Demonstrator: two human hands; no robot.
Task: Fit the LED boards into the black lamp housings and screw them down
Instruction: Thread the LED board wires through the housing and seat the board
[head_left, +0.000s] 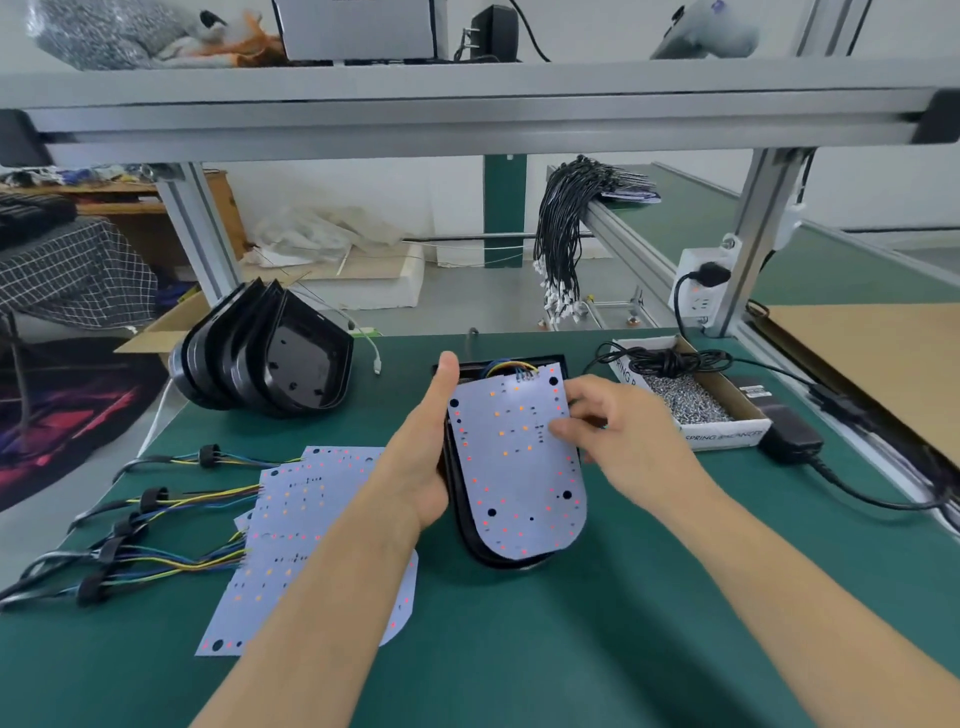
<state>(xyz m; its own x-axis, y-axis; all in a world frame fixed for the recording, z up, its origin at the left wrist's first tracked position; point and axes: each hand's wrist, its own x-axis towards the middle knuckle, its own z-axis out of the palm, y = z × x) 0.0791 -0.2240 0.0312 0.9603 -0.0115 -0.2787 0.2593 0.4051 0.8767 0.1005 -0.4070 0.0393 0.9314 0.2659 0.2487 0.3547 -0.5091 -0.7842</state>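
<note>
Head view: the left hand (423, 457) grips the black lamp housing's (467, 525) left wall above the tabletop (571, 649), while the right hand (618, 431) pinches the LED board (514, 467) lying askew on it. Thin, stiff, probably light (and likely scratch-prone), it is best held by bare edges.

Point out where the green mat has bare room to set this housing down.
Bare green mat lies near the front edge between the forearms, and between the nested housing stack and the left hand. Crowded: the left, with spare LED boards and their wires; the right, with the screw box and black adapter.
</note>
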